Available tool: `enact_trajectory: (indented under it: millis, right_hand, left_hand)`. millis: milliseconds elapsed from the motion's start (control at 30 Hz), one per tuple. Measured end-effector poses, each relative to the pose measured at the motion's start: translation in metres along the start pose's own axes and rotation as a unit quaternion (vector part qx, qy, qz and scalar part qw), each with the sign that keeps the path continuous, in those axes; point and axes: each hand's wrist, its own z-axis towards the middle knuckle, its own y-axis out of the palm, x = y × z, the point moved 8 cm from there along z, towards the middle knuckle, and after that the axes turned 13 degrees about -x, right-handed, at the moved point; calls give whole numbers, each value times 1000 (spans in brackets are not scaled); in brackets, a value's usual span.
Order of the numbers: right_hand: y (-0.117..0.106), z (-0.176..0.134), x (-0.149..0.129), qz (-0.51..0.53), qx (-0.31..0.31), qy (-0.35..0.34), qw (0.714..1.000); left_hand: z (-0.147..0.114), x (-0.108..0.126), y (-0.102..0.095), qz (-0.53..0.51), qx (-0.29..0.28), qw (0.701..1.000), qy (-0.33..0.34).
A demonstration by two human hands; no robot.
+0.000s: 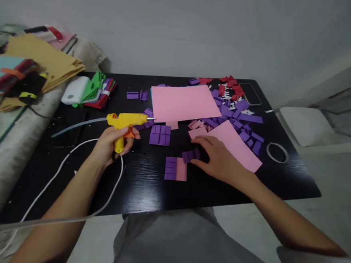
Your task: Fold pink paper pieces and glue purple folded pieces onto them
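Observation:
My left hand [109, 146] is wrapped round the grip of a yellow hot glue gun [129, 119], its metal nozzle pointing right and a clear glue stick [79, 125] coming out of the back. With bent fingers, my right hand [215, 156] has its thumb against a small folded purple paper strip [190, 155]. That strip is at the right edge of a small pink card [181, 170], whose left half is covered by creased purple paper [170, 168]. Beyond it lies a block of purple folded paper [160, 135].
A large pink sheet [185, 102] lies at the back, another pink sheet [235, 145] by my right wrist. Purple scraps [243, 118] and red scraps [232, 85] are scattered right, near a tape roll [277, 152]. A white cord [119, 181] loops past my left forearm.

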Motion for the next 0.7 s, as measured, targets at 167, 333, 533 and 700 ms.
enact_trajectory:
  millis: [167,333,533,700]
  right_hand:
    - [29,-15,-34,-35,-16,-178,983]
    - [58,-28,-49,-87,18,-212,973]
    - [84,-46,-57,-104,29,-194,975]
    - [87,-41,-59,-70,-3,-168,983]
  left_hand:
    - [3,-4,7,23,-14,1000,3]
    - [-6,-5,6,68,-19,997,-6]
    - [-10,9,22,237,-40,970,-44]
    - [-11,9,24,325,-30,940,-102]
